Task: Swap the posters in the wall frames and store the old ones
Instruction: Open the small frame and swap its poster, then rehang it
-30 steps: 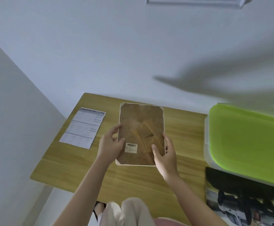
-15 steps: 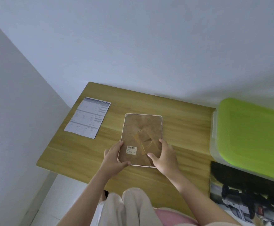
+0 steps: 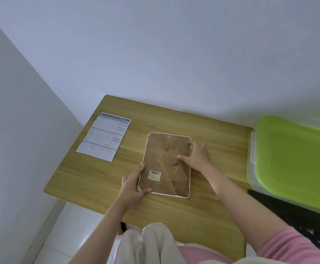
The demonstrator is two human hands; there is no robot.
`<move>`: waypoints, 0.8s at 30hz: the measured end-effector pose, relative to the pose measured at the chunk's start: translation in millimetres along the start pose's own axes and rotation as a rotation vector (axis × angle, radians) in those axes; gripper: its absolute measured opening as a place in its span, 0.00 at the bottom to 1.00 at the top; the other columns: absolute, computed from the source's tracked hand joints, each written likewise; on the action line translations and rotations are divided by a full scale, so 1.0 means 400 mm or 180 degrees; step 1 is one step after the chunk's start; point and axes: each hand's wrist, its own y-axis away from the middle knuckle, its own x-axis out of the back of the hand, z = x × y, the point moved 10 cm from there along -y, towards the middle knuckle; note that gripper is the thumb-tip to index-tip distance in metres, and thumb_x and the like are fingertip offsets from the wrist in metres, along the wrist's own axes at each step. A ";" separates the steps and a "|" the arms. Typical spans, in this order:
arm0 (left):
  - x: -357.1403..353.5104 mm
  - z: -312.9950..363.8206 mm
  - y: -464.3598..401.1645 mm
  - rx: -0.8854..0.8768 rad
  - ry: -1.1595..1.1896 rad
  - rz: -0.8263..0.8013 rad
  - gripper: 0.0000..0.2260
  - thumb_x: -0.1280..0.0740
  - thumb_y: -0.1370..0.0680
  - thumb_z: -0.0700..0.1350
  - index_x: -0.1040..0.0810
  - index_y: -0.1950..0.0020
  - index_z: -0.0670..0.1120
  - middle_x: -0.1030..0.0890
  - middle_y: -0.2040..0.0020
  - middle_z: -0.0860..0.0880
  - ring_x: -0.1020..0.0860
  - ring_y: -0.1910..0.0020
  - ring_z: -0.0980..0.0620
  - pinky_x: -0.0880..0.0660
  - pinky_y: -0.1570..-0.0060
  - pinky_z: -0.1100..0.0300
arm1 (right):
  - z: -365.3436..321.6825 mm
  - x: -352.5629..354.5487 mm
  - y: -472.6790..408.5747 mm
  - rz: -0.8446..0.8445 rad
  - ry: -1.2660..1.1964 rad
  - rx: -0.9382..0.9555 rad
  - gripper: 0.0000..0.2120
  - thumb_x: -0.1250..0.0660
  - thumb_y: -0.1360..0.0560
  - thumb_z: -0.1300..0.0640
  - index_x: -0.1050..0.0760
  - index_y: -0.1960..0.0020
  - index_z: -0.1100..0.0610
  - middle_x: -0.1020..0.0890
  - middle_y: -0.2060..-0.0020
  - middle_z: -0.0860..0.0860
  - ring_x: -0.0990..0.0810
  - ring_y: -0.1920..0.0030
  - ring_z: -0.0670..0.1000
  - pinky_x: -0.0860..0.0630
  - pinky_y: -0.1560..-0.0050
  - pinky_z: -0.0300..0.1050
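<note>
A white-edged picture frame (image 3: 161, 149) lies face down on the wooden table (image 3: 212, 149), its brown backing board with a barcode label and a folded stand facing up. My left hand (image 3: 133, 184) grips the frame's near left corner, thumb on the backing. My right hand (image 3: 196, 156) rests flat on the frame's right side, fingers spread over the edge and thumb on the backing. A printed sheet (image 3: 105, 136) lies flat at the table's far left.
A clear storage box with a lime green lid (image 3: 296, 161) stands at the right. A dark poster (image 3: 296, 218) lies in front of it at the table's right edge. White walls close the back and left. My knees are below the near edge.
The frame has been lowered flat onto the table. My right hand slid from the near edge up to the frame's right side. The view tilted down.
</note>
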 end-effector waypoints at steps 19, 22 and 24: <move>-0.007 -0.012 0.004 -0.0098 -0.0227 0.0027 0.37 0.27 0.30 0.47 0.44 0.27 0.60 0.44 0.30 0.70 0.37 0.44 0.52 0.39 0.42 0.62 | -0.022 0.023 -0.085 -0.0257 0.0522 -0.0101 0.51 0.16 0.51 0.46 0.34 0.36 0.64 0.34 0.39 0.57 0.30 0.38 0.57 0.29 0.38 0.48; -0.007 -0.016 0.002 -0.0094 -0.0230 0.0017 0.38 0.27 0.30 0.47 0.44 0.27 0.61 0.44 0.30 0.70 0.37 0.44 0.52 0.38 0.42 0.62 | -0.020 0.022 -0.085 -0.0267 0.0436 -0.0075 0.53 0.16 0.51 0.46 0.35 0.34 0.64 0.34 0.38 0.58 0.31 0.37 0.56 0.31 0.38 0.47; -0.008 -0.016 0.002 -0.0093 -0.0243 0.0016 0.38 0.27 0.30 0.47 0.44 0.27 0.61 0.45 0.30 0.71 0.37 0.44 0.53 0.38 0.42 0.62 | -0.020 0.024 -0.083 -0.0250 0.0364 -0.0040 0.52 0.16 0.51 0.47 0.35 0.35 0.64 0.33 0.39 0.58 0.32 0.37 0.56 0.31 0.39 0.46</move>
